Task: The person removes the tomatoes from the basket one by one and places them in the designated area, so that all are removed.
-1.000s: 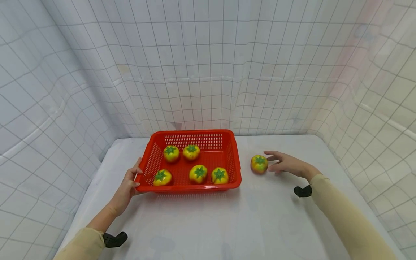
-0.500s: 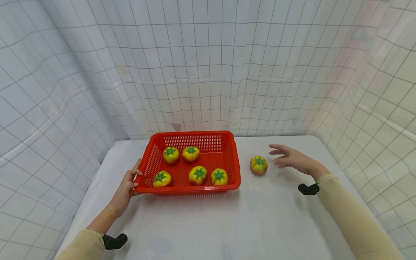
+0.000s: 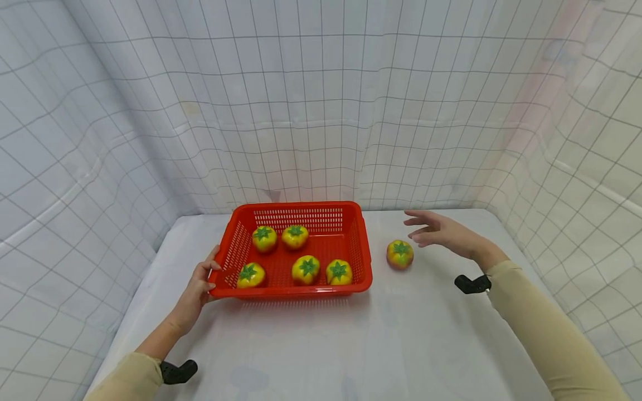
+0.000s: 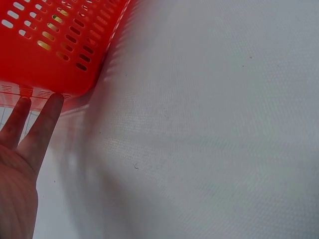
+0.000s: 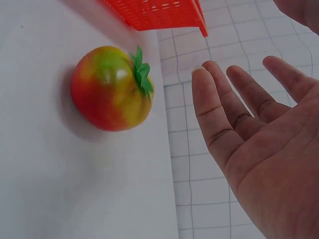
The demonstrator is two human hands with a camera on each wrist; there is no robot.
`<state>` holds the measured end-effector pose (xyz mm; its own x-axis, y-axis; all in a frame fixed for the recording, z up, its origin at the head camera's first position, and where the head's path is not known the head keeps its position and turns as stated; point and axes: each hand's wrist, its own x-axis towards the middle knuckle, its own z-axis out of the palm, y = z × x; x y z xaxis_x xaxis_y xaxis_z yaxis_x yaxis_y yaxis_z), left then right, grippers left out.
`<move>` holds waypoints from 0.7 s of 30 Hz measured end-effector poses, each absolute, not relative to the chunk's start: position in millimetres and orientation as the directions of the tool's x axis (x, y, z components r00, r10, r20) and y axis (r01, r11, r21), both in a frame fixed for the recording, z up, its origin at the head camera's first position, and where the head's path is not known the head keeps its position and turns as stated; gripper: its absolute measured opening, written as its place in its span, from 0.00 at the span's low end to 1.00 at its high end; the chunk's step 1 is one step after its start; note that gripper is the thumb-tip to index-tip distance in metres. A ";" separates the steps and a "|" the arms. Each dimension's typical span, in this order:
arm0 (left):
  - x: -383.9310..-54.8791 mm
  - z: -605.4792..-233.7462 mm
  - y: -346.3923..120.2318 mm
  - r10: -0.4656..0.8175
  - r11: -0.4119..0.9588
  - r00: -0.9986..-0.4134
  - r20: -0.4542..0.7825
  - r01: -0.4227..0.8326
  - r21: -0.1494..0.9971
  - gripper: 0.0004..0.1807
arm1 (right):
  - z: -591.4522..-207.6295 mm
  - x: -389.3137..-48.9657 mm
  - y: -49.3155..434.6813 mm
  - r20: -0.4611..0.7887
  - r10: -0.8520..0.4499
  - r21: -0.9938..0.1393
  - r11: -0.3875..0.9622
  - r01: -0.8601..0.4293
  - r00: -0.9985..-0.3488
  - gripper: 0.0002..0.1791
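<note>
Your right hand [image 3: 446, 234] is loosely spread and empty (your left hand [image 3: 190, 298] grips the red basket [image 3: 301, 291] at its eight o'clock), so lower it evenly around the lone tomato [image 3: 399, 256] at that hand's eight o'clock.

Beige sleeves [image 3: 546, 331] meet curved black wrist cameras [image 3: 470, 284].
</note>
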<state>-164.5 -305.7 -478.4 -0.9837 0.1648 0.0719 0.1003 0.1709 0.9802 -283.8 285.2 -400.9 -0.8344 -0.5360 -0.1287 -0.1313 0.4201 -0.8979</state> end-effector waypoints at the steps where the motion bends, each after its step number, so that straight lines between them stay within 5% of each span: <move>1: -164.5 -478.7 -305.8 0.166 0.170 -0.984 0.072 0.101 0.980 0.19 | -398.8 -283.6 281.8 -0.129 -0.541 -0.898 0.419 -0.133 -0.831 0.40; 21: -165.9 -480.4 -305.5 0.161 0.152 -0.986 0.038 0.063 0.986 0.18 | -362.5 -281.2 217.6 -0.128 -0.656 -0.891 0.406 -0.205 -0.744 0.39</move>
